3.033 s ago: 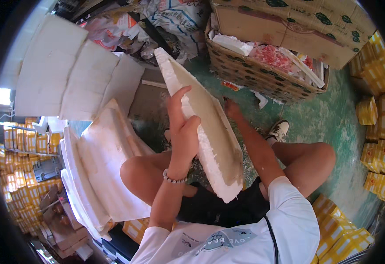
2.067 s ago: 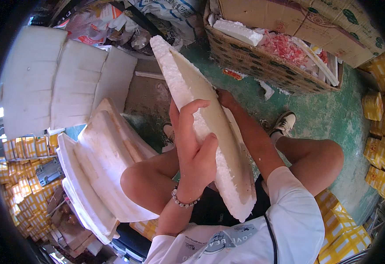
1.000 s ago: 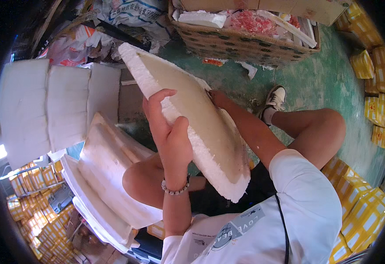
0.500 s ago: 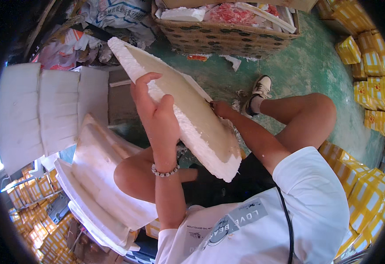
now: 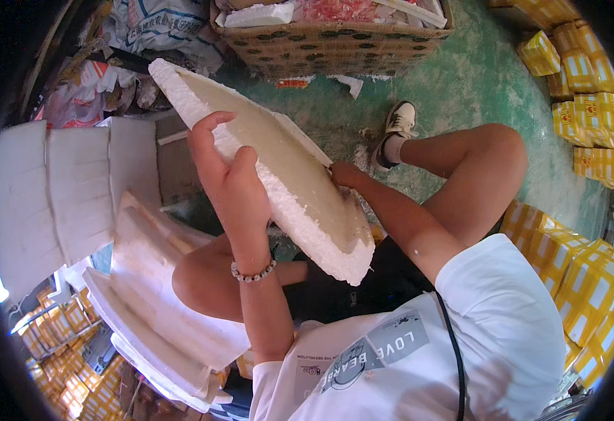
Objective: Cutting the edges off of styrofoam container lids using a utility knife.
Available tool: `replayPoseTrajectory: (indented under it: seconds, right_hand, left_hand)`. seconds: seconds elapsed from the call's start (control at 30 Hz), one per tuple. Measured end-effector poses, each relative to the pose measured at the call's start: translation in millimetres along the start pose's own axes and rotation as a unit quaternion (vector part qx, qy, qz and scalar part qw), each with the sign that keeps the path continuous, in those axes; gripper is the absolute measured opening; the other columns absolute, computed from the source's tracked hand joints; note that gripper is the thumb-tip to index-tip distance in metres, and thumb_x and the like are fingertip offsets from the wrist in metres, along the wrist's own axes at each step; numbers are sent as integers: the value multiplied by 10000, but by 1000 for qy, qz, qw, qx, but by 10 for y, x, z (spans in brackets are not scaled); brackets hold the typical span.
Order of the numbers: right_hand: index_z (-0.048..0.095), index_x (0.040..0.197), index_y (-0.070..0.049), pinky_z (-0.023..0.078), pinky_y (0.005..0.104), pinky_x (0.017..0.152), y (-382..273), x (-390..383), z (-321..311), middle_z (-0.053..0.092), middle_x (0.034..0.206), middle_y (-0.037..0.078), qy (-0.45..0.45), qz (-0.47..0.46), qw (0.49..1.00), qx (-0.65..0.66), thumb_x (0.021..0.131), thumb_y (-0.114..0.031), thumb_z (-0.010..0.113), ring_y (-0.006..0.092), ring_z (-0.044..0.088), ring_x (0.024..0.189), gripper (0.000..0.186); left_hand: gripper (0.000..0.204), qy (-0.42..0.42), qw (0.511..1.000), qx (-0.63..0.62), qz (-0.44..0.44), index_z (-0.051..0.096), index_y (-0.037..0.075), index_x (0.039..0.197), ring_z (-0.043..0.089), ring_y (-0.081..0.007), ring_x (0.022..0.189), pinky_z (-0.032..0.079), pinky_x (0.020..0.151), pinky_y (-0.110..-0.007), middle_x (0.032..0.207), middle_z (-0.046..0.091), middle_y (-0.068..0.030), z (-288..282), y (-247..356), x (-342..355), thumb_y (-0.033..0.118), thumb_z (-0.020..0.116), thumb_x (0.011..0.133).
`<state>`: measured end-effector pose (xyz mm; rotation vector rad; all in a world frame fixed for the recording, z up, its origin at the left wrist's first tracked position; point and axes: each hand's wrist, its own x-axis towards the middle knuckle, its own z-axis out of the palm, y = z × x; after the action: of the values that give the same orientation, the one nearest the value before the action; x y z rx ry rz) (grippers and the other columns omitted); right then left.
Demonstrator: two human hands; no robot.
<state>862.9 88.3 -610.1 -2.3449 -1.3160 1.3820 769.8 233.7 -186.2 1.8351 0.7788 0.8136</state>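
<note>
Two bare knees (image 5: 201, 284) are spread wide, which seems to make room for the big white foam slab (image 5: 279, 165) held up between them. It leans, with its low end over the black shorts (image 5: 321, 298) and its high end away to the left. I can't tell if the legs help hold it up.

The left hand (image 5: 237, 196) is closed around the slab's rough near edge. Its thumb and one finger show on the hollow side, and the other fingers are mostly hidden, perhaps pinching from behind to keep it still. The right hand (image 5: 347, 175) is bent in close at the far edge. I can't tell how tightly it's closed, or if it has hold of a tool.

By the left knee, more foam pieces (image 5: 173, 309) lean together, maybe set there to be easy to reach. One shoe (image 5: 400, 121) is planted on the green floor (image 5: 461, 91). Farther off, a cardboard box (image 5: 342, 52) holds white foam bits and pink scraps, likely so they stay in one place. Yellow and white boxes (image 5: 594, 119) are piled to the right.
</note>
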Motion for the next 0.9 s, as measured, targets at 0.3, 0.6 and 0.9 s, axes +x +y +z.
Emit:
replayPoseTrajectory:
  seconds: [0.3, 0.6, 0.9]
  right_hand:
    - [704, 1122, -19, 575, 489, 707, -97, -252, 11, 703, 906, 225, 70, -12, 996, 56, 893, -180, 572, 374, 701, 774, 309]
    - [697, 1151, 7, 575, 471, 646, -5, -121, 204, 712, 881, 219, -42, 51, 995, 77, 900, -103, 560, 347, 699, 687, 306]
    - [724, 1034, 48, 579, 458, 669, 53, -13, 170, 714, 894, 240, -60, 48, 997, 27, 792, -138, 633, 368, 701, 714, 319]
  left_hand:
    - [418, 7, 1000, 18, -5, 560, 24, 1148, 483, -276, 1170, 292, 1099, -350, 1188, 507, -126, -93, -35, -10, -54, 451, 751]
    - [406, 1, 1000, 21, -9, 557, 21, 1133, 480, -284, 1155, 299, 1091, -359, 1159, 502, -131, -120, -66, -35, -48, 454, 746]
    - [377, -9, 1000, 11, 9, 543, 6, 1118, 482, -288, 1106, 316, 1059, -341, 1129, 499, -133, -3, -18, 5, -33, 457, 752]
